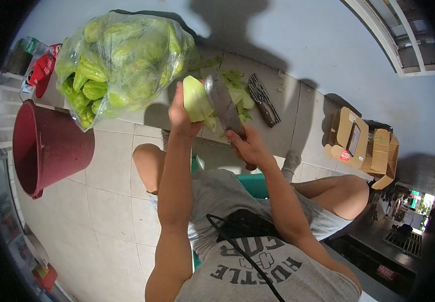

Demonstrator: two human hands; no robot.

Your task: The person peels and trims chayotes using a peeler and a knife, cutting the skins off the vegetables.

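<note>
A pale green peeled vegetable (196, 99) is in my left hand (179, 115), whose fingers wrap round its left side. My right hand (247, 146) grips a wide-bladed knife (222, 103), its blade slanting up beside the vegetable's right side. Whether the blade touches the vegetable I cannot tell. Green peelings and cut pieces (237, 90) lie on the tiled ledge just beyond the knife. To their right rests another knife with a brown handle and a black-and-white patterned blade (264, 100). A large clear plastic bag (127, 60) full of green vegetables stands at the upper left.
An empty-looking dark red bucket (61, 146) stands on the floor at the left. Opened cardboard boxes (366, 146) sit at the right of the ledge (308, 116). A red package (43, 70) is at the far left. My bent legs flank a green seat (252, 185).
</note>
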